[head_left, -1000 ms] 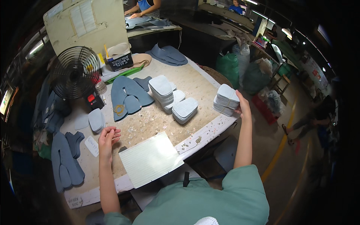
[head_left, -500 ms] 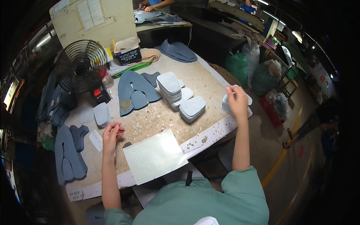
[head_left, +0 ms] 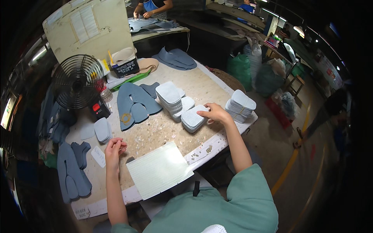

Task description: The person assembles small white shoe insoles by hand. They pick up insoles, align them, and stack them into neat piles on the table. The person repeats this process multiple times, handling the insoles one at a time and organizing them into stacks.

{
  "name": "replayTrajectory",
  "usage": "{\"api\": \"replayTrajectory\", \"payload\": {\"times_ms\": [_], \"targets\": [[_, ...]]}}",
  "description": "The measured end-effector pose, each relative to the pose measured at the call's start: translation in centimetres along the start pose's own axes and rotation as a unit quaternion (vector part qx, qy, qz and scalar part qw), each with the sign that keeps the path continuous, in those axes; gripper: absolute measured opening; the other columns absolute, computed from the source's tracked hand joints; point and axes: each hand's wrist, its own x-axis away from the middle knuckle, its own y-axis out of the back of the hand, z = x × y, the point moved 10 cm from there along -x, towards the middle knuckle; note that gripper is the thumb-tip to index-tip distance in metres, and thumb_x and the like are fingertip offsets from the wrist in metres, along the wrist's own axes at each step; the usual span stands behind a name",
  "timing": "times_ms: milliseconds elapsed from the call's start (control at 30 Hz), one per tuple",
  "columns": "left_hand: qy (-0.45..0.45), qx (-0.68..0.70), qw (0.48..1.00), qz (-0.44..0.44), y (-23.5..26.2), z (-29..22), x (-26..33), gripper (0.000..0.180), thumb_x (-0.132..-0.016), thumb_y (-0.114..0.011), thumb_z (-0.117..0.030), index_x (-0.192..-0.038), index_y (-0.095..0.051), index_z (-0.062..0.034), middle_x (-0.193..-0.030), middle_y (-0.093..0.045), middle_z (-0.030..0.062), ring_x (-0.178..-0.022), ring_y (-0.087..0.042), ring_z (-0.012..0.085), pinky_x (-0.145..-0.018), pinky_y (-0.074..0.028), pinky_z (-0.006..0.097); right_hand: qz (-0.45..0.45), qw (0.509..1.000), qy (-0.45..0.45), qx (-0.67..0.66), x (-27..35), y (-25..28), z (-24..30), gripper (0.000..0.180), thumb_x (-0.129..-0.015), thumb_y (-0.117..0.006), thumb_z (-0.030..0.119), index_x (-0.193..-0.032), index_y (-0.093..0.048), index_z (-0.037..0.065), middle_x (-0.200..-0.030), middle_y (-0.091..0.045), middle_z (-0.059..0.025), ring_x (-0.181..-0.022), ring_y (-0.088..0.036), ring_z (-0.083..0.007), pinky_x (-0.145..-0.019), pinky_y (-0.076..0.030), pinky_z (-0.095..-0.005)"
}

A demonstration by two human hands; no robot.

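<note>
At the left edge of the frame, blue-grey shoe-upper pieces (head_left: 72, 174) lie flat on my bench (head_left: 155, 134), laid out where I can reach them. Above them a black wire-caged fan (head_left: 77, 80) stands upright, turned toward my seat. My left hand (head_left: 113, 148), left of centre, is curled with fingertips pinched together on something too small to make out, just beside the pale gridded sheet (head_left: 159, 169) that lies at the bench's near edge. Farther up, a dark open box (head_left: 125, 66) holds a pale bowl-shaped thing; its other contents are hidden. In the middle, pale grey insole stacks (head_left: 171, 99) sit bunched together. My right hand (head_left: 214, 113), fingers bent, rests on the top of the nearest insole stack (head_left: 192, 119), steadying it. At right, a banded insole bundle (head_left: 241, 105) sits at the bench's far corner. Green sacks (head_left: 252, 72) stand on the floor beyond, knotted shut.
</note>
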Motion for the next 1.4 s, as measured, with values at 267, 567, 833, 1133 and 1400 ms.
{"api": "replayTrajectory", "payload": {"times_ms": [267,567,833,1133,1400], "targets": [[-0.009,0.021,1.000,-0.014,0.4,-0.2,0.1,0.017,-0.098,-0.056,-0.020,-0.106,-0.062,-0.0066,-0.091,-0.066,0.0027,-0.084,-0.062,0.0080,-0.074,-0.048,0.019,0.105,0.993,-0.038,-0.042,-0.8,-2.5,-2.7,0.064,-0.069,-0.085,0.045,-0.101,-0.068,-0.007,-0.085,-0.065,-0.0068,-0.061,-0.053,-0.0092,-0.054,-0.043,-0.0209],[-0.038,0.031,0.999,-0.022,1.2,-0.6,0.0,0.020,-0.098,-0.056,-0.022,-0.107,-0.063,-0.0062,-0.091,-0.066,0.0025,-0.084,-0.062,0.0092,-0.077,-0.050,0.021,0.021,0.990,0.012,-0.139,3.7,-2.1,1.2,0.065,-0.072,-0.085,0.031,-0.119,-0.050,0.002,-0.091,-0.064,-0.0059,-0.075,-0.059,-0.0087,-0.061,-0.045,-0.0229],[-0.086,0.058,0.991,-0.082,3.7,-1.7,-0.1,0.018,-0.098,-0.056,-0.020,-0.105,-0.063,-0.0046,-0.089,-0.066,0.0028,-0.082,-0.062,0.0088,-0.076,-0.049,0.021,0.128,0.957,0.144,-0.216,4.7,-8.0,11.7,0.060,-0.082,-0.073,0.029,-0.133,-0.050,0.007,-0.112,-0.059,-0.0097,-0.096,-0.062,-0.0149,-0.073,-0.057,-0.0285],[-0.102,0.058,0.979,-0.169,7.3,-0.2,-1.4,0.016,-0.097,-0.057,-0.019,-0.100,-0.064,-0.0046,-0.084,-0.067,0.0032,-0.077,-0.062,0.0083,-0.071,-0.046,0.022,0.248,0.923,0.039,-0.292,1.7,-24.9,15.6,0.090,-0.076,-0.077,0.048,-0.140,-0.035,0.000,-0.123,-0.054,-0.0164,-0.106,-0.060,-0.0228,-0.077,-0.057,-0.0301],[-0.127,0.031,0.979,-0.159,6.6,-0.9,-1.0,0.017,-0.098,-0.057,-0.018,-0.102,-0.063,-0.0039,-0.085,-0.065,0.0017,-0.076,-0.058,0.0069,-0.069,-0.043,0.019,-0.143,0.876,0.455,0.075,6.1,-16.8,21.1,0.033,-0.084,-0.069,0.029,-0.109,-0.060,0.009,-0.092,-0.060,-0.0145,-0.083,-0.061,-0.0341,-0.072,-0.051,-0.0423]]}}
